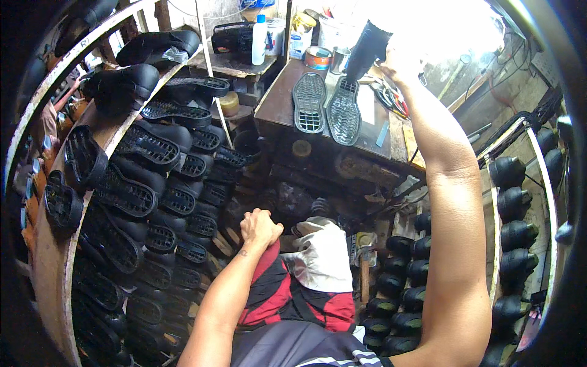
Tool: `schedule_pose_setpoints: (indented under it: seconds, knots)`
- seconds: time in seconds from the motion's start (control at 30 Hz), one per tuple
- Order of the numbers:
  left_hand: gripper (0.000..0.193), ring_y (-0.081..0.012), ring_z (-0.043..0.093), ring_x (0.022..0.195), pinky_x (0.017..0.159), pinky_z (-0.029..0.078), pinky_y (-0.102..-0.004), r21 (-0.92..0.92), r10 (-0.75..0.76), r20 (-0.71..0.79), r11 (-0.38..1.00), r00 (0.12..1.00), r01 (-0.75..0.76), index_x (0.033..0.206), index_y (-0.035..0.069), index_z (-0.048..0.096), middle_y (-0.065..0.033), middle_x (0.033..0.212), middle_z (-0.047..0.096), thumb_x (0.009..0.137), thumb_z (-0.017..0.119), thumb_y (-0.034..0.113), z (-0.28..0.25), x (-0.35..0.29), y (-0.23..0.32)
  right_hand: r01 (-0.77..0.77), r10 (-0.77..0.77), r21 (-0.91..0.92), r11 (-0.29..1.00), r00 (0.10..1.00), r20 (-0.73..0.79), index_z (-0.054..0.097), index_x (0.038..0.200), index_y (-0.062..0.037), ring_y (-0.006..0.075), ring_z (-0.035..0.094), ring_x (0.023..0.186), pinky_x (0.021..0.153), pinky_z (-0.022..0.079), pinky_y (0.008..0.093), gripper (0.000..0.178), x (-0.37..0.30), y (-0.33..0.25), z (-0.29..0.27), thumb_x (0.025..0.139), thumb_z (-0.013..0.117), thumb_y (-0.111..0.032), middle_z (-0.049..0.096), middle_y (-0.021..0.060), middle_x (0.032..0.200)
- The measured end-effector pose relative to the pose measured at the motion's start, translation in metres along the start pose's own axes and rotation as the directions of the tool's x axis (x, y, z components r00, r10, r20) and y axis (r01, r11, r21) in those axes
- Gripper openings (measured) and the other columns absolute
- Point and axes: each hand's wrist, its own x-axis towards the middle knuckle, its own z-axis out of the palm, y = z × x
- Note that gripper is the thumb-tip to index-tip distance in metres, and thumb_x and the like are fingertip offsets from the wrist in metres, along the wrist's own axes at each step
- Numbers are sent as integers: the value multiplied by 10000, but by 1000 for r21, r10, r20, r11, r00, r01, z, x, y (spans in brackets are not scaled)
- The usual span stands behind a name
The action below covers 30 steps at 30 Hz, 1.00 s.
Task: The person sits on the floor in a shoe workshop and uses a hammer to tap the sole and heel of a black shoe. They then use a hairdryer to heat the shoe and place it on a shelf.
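two hands shown, one per arm. the left hand, fingers curled into a loose fist, rests on the left knee. the right hand, arm raised and bent at the elbow, grips one black shoe piece by its edge over the desk; glare hides part of this hand. two black soles lie side by side on the desk, with one metal cup, one round tin and one blue strip near them. one white cloth covers the right knee; one hammer is beside it. black shoes, overlapping beyond counting, flank both sides.
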Motion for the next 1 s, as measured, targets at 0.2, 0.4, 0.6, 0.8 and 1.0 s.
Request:
schedule_pose_setpoints:
  seconds: [0.2, 0.4, 0.6, 0.8, 1.0]
  knots:
    - [494, -394, 643, 1272, 1067, 551, -499, 6, 7, -12, 1000, 1000, -7, 1176, 50, 800, -173, 1311, 716, 817, 729, 383, 0, 0, 0, 10, -10, -15, 1000, 1000, 13, 705, 1278, -63, 355, 719, 1155, 978, 560, 528, 564, 1, -2, 0, 873, 816, -439, 746, 177, 1194]
    - [523, -377, 639, 1289, 1083, 540, -490, 9, 5, -2, 1000, 1000, -4, 1208, 69, 798, -159, 1335, 713, 820, 771, 419, 2, 2, -1, 20, -20, -23, 1000, 1000, 23, 703, 1283, -61, 357, 718, 1155, 978, 559, 528, 579, 1, -3, 0, 868, 819, -448, 746, 178, 1197]
    - [585, -342, 634, 1321, 1121, 515, -463, 28, -38, 33, 999, 999, 37, 1286, 115, 790, -119, 1392, 708, 830, 831, 477, 2, 6, 3, 25, -24, -27, 999, 999, 34, 700, 1287, -59, 358, 717, 1155, 978, 558, 528, 595, 0, -4, -1, 863, 823, -458, 745, 179, 1200]
    - [572, -337, 641, 1314, 1109, 523, -465, 54, -36, 23, 998, 999, 35, 1281, 123, 794, -113, 1371, 720, 839, 827, 484, 3, 6, 3, 35, -34, -18, 999, 998, 61, 697, 1291, -57, 360, 716, 1156, 978, 558, 528, 610, -4, 3, -13, 858, 826, -467, 744, 181, 1203]
    - [491, -378, 639, 1284, 1092, 534, -484, -17, -8, -9, 1000, 1000, 8, 1178, 54, 807, -174, 1309, 723, 814, 757, 380, 2, 3, 2, 3, -5, 18, 1000, 992, 125, 696, 1293, -53, 362, 715, 1157, 980, 558, 526, 639, -17, -2, -40, 847, 834, -489, 743, 182, 1207]
